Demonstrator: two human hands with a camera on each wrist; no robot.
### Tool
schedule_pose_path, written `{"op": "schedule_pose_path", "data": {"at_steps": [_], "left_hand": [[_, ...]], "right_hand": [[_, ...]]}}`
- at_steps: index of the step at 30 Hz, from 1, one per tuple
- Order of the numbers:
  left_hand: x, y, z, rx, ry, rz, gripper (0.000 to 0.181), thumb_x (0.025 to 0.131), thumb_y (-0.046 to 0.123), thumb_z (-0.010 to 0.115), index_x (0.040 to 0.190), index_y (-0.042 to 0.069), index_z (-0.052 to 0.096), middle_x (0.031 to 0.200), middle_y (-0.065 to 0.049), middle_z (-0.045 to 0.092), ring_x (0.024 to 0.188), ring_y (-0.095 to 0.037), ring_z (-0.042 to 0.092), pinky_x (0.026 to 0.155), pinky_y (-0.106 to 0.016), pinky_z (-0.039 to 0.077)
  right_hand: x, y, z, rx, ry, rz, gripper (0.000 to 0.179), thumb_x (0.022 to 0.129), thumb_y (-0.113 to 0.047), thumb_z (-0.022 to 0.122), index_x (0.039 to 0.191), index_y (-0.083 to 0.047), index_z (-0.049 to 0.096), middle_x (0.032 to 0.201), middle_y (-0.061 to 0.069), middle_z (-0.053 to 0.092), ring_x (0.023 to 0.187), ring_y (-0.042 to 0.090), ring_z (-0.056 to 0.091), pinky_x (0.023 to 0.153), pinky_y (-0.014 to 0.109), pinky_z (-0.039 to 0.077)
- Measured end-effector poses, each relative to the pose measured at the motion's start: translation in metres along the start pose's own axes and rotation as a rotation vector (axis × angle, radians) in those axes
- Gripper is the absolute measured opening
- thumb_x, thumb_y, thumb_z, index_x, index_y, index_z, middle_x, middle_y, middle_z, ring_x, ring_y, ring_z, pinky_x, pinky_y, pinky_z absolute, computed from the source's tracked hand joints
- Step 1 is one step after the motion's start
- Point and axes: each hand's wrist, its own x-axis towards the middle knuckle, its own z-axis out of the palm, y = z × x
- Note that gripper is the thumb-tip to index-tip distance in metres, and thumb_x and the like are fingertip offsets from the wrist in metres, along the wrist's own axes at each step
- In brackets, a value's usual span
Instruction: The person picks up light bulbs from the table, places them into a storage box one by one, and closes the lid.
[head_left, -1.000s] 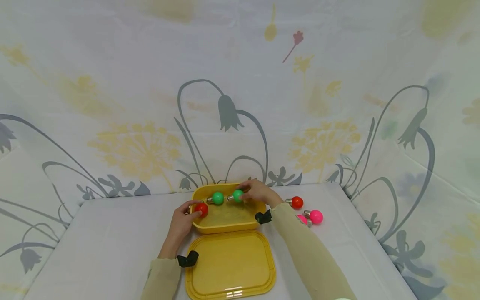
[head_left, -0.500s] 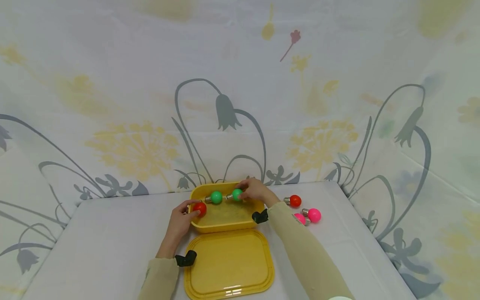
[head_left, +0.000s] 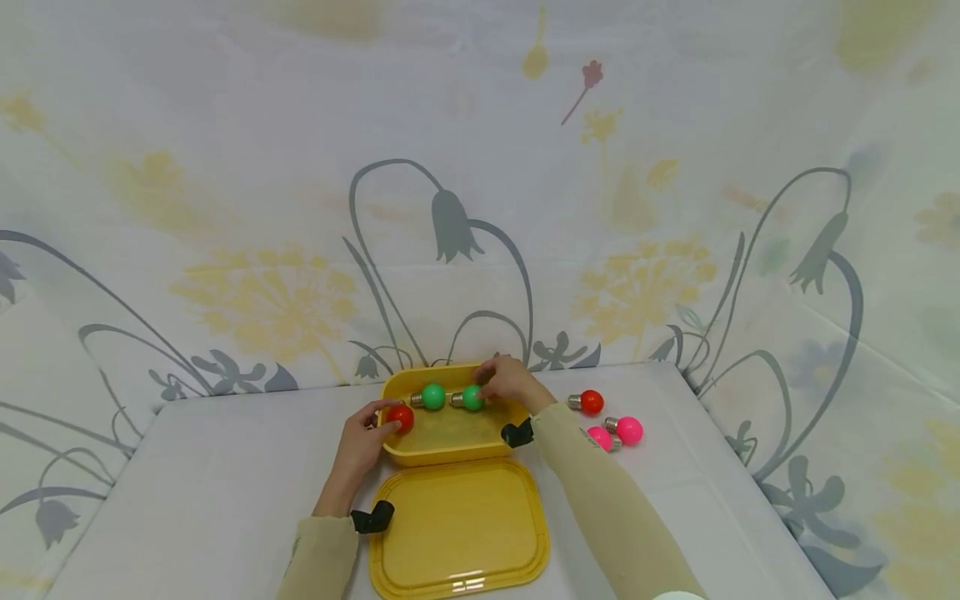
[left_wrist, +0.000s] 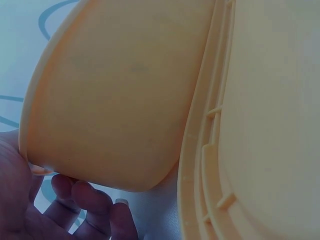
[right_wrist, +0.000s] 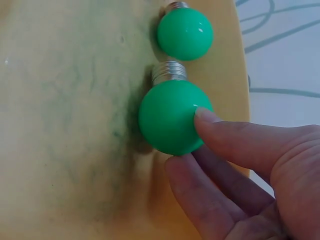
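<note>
In the head view, my left hand [head_left: 363, 437] grips the left end of the yellow box [head_left: 450, 457], its thumb overlapping a red light bulb [head_left: 401, 418] inside. The left wrist view shows the fingers [left_wrist: 95, 199] curled against the outside of the end wall; the red bulb is hidden there. My right hand [head_left: 510, 382] reaches in over the box's far right side. Its thumb and fingertips pinch the round glass of a green light bulb [right_wrist: 172, 117], whose metal screw base points left in the head view. A second green bulb [head_left: 433, 397] lies in line with it to the left.
A yellow lid [head_left: 459, 525] lies flat directly in front of the box. Right of the box on the white table [head_left: 225, 483] lie another red bulb [head_left: 592, 402] and two pink bulbs [head_left: 629, 431]. A flower-patterned cloth [head_left: 480, 208] hangs close behind.
The green bulb in my right hand has come down slightly and lies more level in the box. My left hand keeps its hold on the box end.
</note>
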Motion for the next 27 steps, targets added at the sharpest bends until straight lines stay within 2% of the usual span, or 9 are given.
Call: {"op": "schedule_pose_path", "data": {"at_steps": [3,7,15,19,27], "left_hand": [[0.0001,-0.0011,-0.0004,-0.003,0.003,0.006,0.034,0.092,0.01,0.068,0.126,0.01,0.067,0.091,-0.009,0.046,0.092,-0.025,0.041,0.069,-0.03,0.034],[0.0008,-0.0018,-0.0001,-0.007,0.001,0.005,0.034,0.092,0.01,0.067,0.126,0.01,0.067,0.093,-0.009,0.046,0.094,-0.025,0.041,0.071,-0.031,0.035],[0.001,-0.0019,0.0003,-0.011,0.001,0.002,0.034,0.093,0.01,0.067,0.126,0.01,0.067,0.095,-0.01,0.047,0.096,-0.026,0.041,0.073,-0.032,0.036],[0.0009,-0.0013,0.0005,-0.006,0.008,-0.003,0.033,0.093,0.01,0.067,0.126,0.011,0.067,0.094,-0.01,0.046,0.096,-0.025,0.041,0.073,-0.033,0.035],[0.0004,0.0007,0.0008,-0.043,0.017,-0.008,0.031,0.092,0.008,0.067,0.123,0.01,0.068,0.091,-0.009,0.042,0.089,-0.025,0.04,0.065,-0.028,0.033]], "right_hand": [[-0.0012,-0.0014,0.0005,0.0,0.002,0.006,0.034,0.084,-0.002,0.076,0.118,-0.002,0.071,0.112,0.01,0.068,0.092,0.021,0.062,0.08,0.03,0.054],[-0.0015,-0.0019,0.0003,0.0,0.011,0.008,0.033,0.085,-0.001,0.075,0.117,-0.002,0.071,0.112,0.01,0.068,0.092,0.021,0.062,0.081,0.031,0.054],[-0.0025,-0.0014,-0.0008,0.071,0.056,0.003,0.028,0.085,0.003,0.072,0.113,-0.001,0.072,0.108,0.01,0.068,0.092,0.023,0.06,0.083,0.032,0.054],[-0.0029,-0.0012,-0.0018,0.146,0.07,-0.006,0.027,0.086,0.005,0.07,0.113,0.001,0.071,0.108,0.011,0.068,0.093,0.023,0.061,0.084,0.034,0.054],[-0.0065,0.0002,-0.0037,0.325,0.062,0.003,0.029,0.089,0.006,0.067,0.117,0.004,0.068,0.114,0.015,0.067,0.098,0.025,0.064,0.09,0.041,0.053]]}}
